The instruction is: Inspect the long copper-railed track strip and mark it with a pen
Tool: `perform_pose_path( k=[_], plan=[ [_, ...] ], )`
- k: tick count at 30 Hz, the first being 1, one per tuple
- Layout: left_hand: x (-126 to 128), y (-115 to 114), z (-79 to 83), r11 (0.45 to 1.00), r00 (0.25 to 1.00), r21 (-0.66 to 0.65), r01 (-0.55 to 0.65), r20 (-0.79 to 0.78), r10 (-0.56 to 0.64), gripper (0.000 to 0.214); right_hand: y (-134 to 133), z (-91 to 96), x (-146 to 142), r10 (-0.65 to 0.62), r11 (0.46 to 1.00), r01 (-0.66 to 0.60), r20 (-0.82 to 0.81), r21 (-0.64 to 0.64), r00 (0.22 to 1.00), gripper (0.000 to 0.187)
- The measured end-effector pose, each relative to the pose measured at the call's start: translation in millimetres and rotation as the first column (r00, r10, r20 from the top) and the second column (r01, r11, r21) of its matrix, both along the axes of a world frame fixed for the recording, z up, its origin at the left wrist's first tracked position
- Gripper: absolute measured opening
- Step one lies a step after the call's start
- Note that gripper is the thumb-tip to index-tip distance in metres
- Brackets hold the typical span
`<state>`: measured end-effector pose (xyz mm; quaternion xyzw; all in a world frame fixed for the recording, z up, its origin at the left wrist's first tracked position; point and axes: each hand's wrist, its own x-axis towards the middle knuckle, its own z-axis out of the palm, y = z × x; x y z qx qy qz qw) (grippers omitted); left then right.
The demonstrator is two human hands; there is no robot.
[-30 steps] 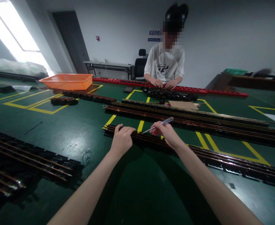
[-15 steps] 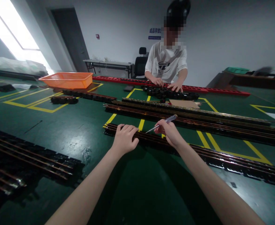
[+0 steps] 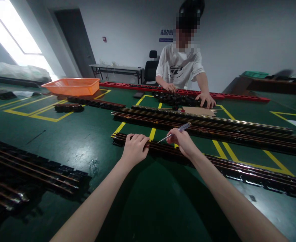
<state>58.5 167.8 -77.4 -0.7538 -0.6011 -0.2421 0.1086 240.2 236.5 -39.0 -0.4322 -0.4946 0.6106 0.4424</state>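
Note:
A long black rail strip with copper-coloured bars (image 3: 228, 164) lies across the green table in front of me. Near its left end, my left hand (image 3: 135, 148) is wrapped over the strip, fingers on the far side and thumb on the near side. My right hand (image 3: 180, 139) grips a screwdriver (image 3: 184, 127) with a clear handle. Its shaft slants down to the left, and the tip is at the strip just right of my left hand. Whether the tip touches a bar or a screw is too small to tell.
More long rail strips (image 3: 200, 129) lie just beyond, and others (image 3: 32, 164) at the near left. An orange basket (image 3: 74, 88) stands at the back left. Across the table a person (image 3: 179, 67) handles black parts (image 3: 174, 99) beside a cardboard piece (image 3: 198, 111) and a red rail (image 3: 238, 96).
My hands and the screwdriver have hardly moved; my left thumb has drawn in against the strip. The other person's hand, on the right in view, has moved right towards the cardboard.

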Motion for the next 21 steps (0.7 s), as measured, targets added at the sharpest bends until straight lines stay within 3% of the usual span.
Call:
perform_pose_path(
  k=[10,21],
  plan=[
    [4.4,-0.8,-1.6,0.999,0.999,0.017,-0.030,-0.038,0.031,0.028,3.9,-6.6,2.6,0.078,0.988,-0.080,0.019,0.129,0.997,0.018],
    [5.5,-0.7,-0.1,0.990,0.990,0.007,-0.138,-0.029,0.138,0.030,4.4,-6.0,4.8,0.131,0.976,-0.144,0.086,0.162,0.988,0.024]
  ],
)
